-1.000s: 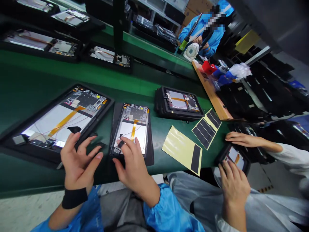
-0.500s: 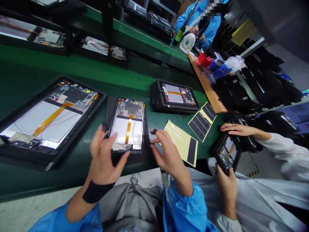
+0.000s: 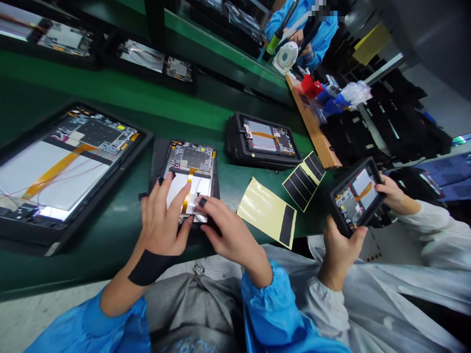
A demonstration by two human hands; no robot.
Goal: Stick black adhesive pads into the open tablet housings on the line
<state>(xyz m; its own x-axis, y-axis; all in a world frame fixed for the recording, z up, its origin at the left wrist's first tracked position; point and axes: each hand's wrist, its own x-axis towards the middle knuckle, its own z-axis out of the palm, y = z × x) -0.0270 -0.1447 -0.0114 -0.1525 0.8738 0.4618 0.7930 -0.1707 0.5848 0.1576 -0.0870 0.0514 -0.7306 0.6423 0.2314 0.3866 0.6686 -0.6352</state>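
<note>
Left hand [image 3: 162,215] spread wide over the tablet [image 3: 195,157], right hand [image 3: 228,228] curled narrow at its near end, tablet lying open on the dark pad [image 3: 158,152], between big tablet [image 3: 69,162] and yellow sheet [image 3: 265,211].

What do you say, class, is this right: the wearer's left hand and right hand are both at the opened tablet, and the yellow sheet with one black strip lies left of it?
Not quite: the head view shows the yellow sheet with one black strip lying right of the opened tablet. The left hand and right hand are both at the tablet.
</note>
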